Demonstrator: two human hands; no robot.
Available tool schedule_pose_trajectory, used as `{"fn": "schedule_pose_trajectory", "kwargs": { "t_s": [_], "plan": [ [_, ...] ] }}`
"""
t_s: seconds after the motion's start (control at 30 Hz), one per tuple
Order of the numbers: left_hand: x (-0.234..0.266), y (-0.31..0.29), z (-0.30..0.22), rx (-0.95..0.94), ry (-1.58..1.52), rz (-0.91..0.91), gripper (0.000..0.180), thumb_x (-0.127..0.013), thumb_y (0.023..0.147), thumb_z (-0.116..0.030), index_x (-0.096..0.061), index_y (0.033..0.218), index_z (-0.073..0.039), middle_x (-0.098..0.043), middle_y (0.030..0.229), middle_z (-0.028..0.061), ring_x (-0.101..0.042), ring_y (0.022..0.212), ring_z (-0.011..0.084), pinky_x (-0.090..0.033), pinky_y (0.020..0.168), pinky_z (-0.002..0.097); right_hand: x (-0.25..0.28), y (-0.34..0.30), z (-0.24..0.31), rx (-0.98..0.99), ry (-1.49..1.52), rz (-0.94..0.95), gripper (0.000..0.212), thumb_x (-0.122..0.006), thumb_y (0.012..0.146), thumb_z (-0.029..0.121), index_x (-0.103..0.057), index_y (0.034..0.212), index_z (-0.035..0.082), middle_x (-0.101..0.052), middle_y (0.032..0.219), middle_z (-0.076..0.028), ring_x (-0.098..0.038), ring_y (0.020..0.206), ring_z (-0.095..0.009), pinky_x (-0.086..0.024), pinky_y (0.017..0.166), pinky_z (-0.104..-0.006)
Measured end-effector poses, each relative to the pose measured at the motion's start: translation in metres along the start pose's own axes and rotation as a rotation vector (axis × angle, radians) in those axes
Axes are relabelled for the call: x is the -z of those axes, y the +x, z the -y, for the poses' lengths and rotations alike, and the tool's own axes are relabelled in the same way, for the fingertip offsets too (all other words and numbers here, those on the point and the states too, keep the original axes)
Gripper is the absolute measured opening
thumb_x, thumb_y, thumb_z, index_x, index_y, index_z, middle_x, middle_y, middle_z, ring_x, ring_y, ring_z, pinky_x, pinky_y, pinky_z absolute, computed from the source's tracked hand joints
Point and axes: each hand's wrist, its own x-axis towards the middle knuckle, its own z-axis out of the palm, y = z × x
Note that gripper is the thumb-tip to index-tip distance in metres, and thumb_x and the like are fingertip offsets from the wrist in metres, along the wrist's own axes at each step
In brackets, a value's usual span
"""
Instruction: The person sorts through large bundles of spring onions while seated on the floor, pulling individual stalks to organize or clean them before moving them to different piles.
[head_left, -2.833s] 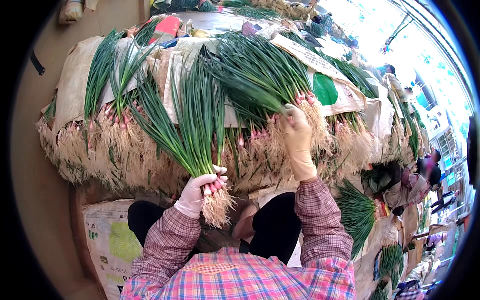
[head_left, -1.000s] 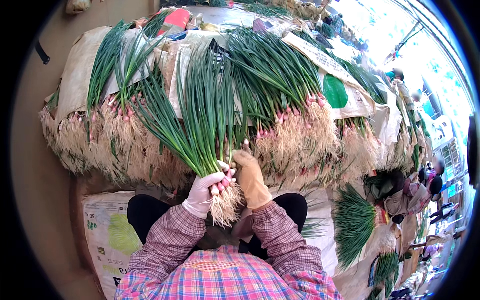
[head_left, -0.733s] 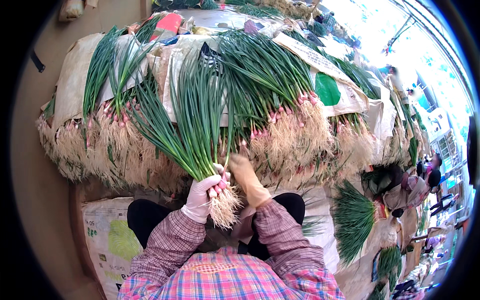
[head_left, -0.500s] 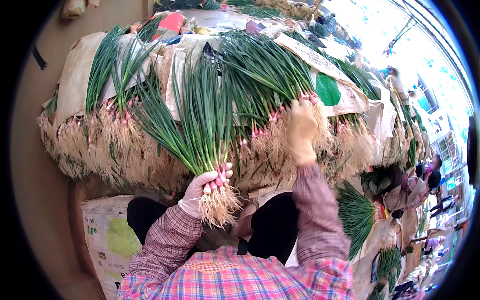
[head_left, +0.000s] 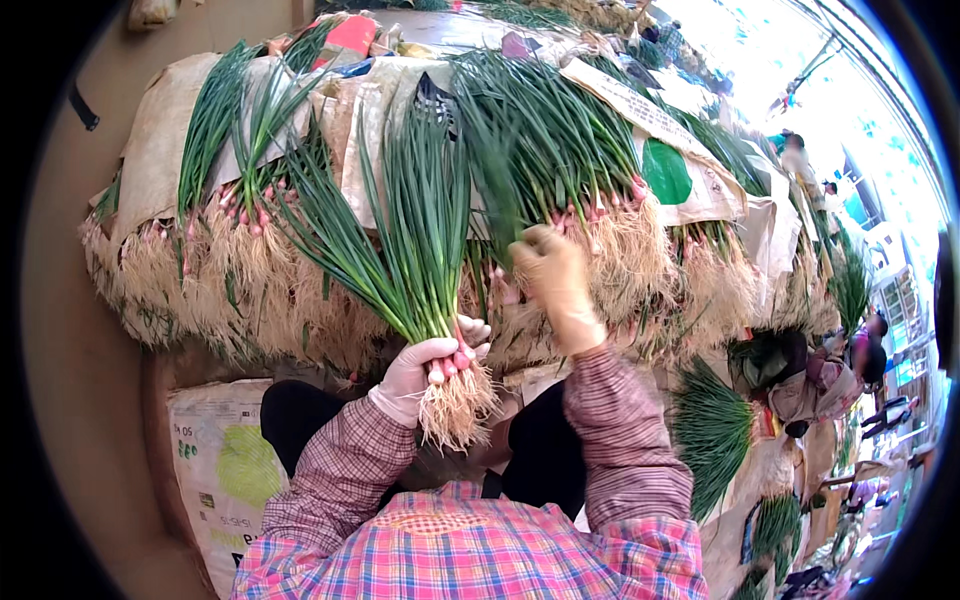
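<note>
A bunch of spring onions (head_left: 420, 250), with long green leaves, pink bulbs and pale roots, is gripped near its bulbs by my gloved left hand (head_left: 410, 375). Its leaves fan upward over the pile's edge. My right hand (head_left: 555, 280), in a tan glove, is closed just right of that bunch, with a blurred green stalk of spring onion (head_left: 497, 185) rising from its fingers. Behind it, more spring onions (head_left: 560, 140) lie side by side on the pile, roots (head_left: 630, 245) hanging toward me. The right hand's fingertips are partly hidden.
Pale sacking (head_left: 165, 150) covers parts of the pile, with smaller bunches (head_left: 215, 130) at its left. A printed sack (head_left: 225, 460) lies low on the left. Another bunch (head_left: 710, 435) rests to my right. Other people (head_left: 820, 380) sit farther right.
My right hand has moved left from the row of spring onions, bringing a blurred stalk toward the bunch. The left hand and its bunch have shifted slightly right.
</note>
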Motion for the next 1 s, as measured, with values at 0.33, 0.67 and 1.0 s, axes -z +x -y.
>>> {"fn": "schedule_pose_trajectory", "kwargs": {
  "t_s": [0.33, 0.67, 1.0],
  "plan": [
    [0.025, 0.002, -0.008, 0.039, 0.075, 0.116, 0.034, -0.054, 0.081, -0.005, -0.052, 0.115, 0.002, -0.058, 0.114, 0.0188, -0.057, 0.108, 0.0268, -0.042, 0.101, 0.0429, -0.058, -0.031, -0.035, -0.294, 1.075, 0.367, 0.044, -0.062, 0.086, 0.008, -0.045, 0.127, 0.001, -0.061, 0.079, -0.001, -0.055, 0.062, -0.006, -0.045, 0.055, -0.0182],
    [0.029, 0.004, -0.010, -0.003, 0.069, 0.120, 0.036, -0.054, 0.081, -0.006, -0.050, 0.116, 0.000, -0.057, 0.111, 0.0145, -0.058, 0.101, 0.0253, -0.045, 0.096, 0.0415, -0.065, -0.036, -0.049, -0.300, 1.286, 0.536, 0.011, -0.061, 0.088, 0.009, -0.056, 0.097, 0.006, -0.062, 0.079, -0.001, -0.057, 0.062, -0.006, -0.046, 0.055, -0.0184],
    [0.011, -0.007, -0.014, -0.064, 0.058, -0.021, 0.030, -0.054, 0.082, 0.000, -0.052, 0.110, 0.009, -0.062, 0.084, 0.0142, -0.058, 0.065, 0.0118, -0.051, 0.065, 0.0166, -0.074, -0.072, -0.089, 0.208, -0.129, 0.404, 0.022, -0.068, 0.079, 0.024, -0.062, 0.092, 0.007, -0.065, 0.084, -0.011, -0.064, 0.078, -0.024, -0.050, 0.069, -0.0346]
  ]
}}
